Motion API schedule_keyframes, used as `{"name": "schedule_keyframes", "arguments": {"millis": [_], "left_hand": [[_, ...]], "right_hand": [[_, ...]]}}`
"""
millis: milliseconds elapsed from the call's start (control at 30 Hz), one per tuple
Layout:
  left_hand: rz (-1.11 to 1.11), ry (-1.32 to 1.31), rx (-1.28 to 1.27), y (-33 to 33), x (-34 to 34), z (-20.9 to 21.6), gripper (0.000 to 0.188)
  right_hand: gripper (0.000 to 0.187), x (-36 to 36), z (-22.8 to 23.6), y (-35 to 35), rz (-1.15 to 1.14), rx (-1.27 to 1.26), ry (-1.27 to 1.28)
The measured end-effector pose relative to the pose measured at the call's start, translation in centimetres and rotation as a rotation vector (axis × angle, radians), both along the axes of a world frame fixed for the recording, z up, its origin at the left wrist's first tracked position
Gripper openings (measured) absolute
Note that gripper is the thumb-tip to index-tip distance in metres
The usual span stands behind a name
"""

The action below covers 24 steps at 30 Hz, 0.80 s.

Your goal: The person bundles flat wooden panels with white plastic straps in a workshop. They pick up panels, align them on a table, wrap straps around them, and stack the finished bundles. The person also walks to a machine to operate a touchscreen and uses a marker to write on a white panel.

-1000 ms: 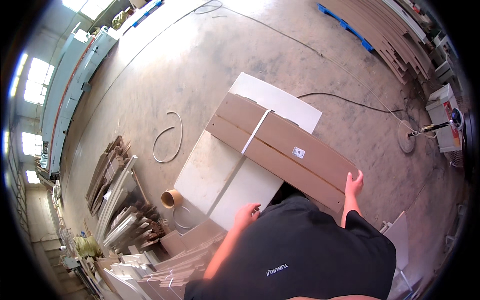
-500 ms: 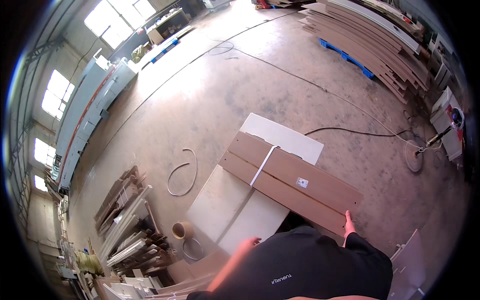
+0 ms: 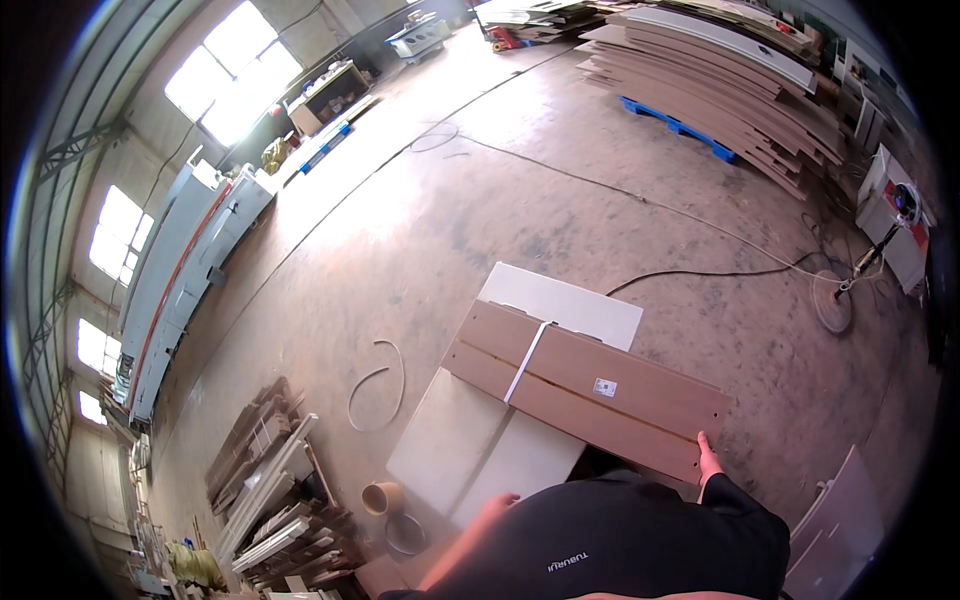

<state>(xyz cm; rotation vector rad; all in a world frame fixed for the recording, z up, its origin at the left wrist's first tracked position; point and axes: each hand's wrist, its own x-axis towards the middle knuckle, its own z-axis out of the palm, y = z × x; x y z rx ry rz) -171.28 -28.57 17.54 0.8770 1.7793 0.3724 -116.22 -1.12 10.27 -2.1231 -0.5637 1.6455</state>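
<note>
A long, flat brown cardboard carton [image 3: 640, 397] lies across larger white flat pieces [image 3: 545, 462]. It has a seam down its length, a white strap [image 3: 527, 365] around it and a small white label [image 3: 605, 388]. At the carton's near right end, my right hand [image 3: 709, 460] grips the edge with the thumb showing; its other fingers are mostly hidden. Low over the white piece, my left hand [image 3: 497, 508] is close to my dark top, which hides part of it. Its fingers are too covered to read.
Wood strips [image 3: 270, 500] are heaped at the left, near a tape roll [image 3: 382, 498] and a loose strap [image 3: 378, 385] on the floor. Brown boards [image 3: 700, 90] are stacked far right on a blue pallet [image 3: 680, 130]. A black cable [image 3: 700, 273] crosses the floor. A long machine [image 3: 180, 270] stands left.
My view has tilted up slightly, so the carton and floor things sit lower in the picture. My right hand stays at the carton's end, and my left hand has barely moved.
</note>
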Motion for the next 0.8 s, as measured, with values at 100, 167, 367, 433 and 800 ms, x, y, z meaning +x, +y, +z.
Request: {"name": "schedule_keyframes", "arguments": {"millis": [100, 167, 367, 433, 800], "left_hand": [[-0.075, 0.114, -0.057, -1.1, -1.4, -2.2, 0.05], [-0.06, 0.106, -0.044, -0.6, -0.9, -1.1, 0.05], [0.022, 0.045, -0.175, 0.3, 0.2, 0.9, 0.048], [0.024, 0.037, -0.186, -0.5, 0.7, 0.4, 0.047], [0.188, -0.008, -0.149, -4.1, 0.8, -1.6, 0.042]], "right_hand": [[0.105, -0.9, -0.2, 0.1, -0.045, 0.018, 0.041], [0.103, -0.3, -0.5, 0.0, -0.086, 0.044, 0.072], [0.102, 0.1, -1.5, -0.1, -0.1, 0.028, 0.143], [0.102, -0.3, -0.7, 0.2, -0.104, 0.001, 0.153], [0.089, -3.6, 9.8, -1.4, 0.102, -0.167, 0.072]]}}
